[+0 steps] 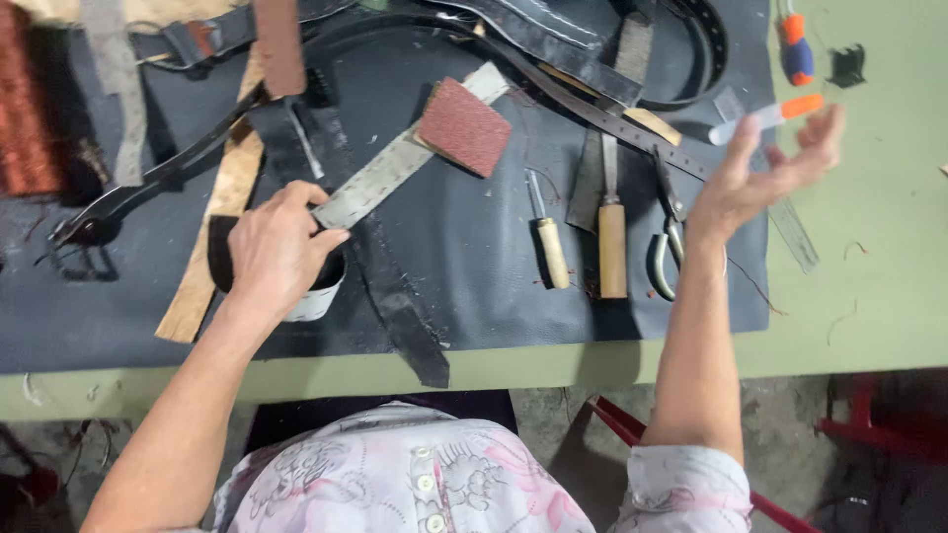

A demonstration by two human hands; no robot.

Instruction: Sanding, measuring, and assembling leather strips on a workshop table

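Observation:
My left hand grips the near end of a grey strap that runs diagonally up to the right over the dark leather sheet. A dark leather strip lies under and beside that hand. A piece of red sandpaper rests on the strap's far end. My right hand hovers above the sheet's right edge, palm up, fingers spread, holding nothing. Below it lie scissors.
A wooden-handled chisel and an awl lie mid-sheet. Black belts curl across the back. An orange-tipped white tool and an orange-blue tool lie on the green table. A tan strip lies at left.

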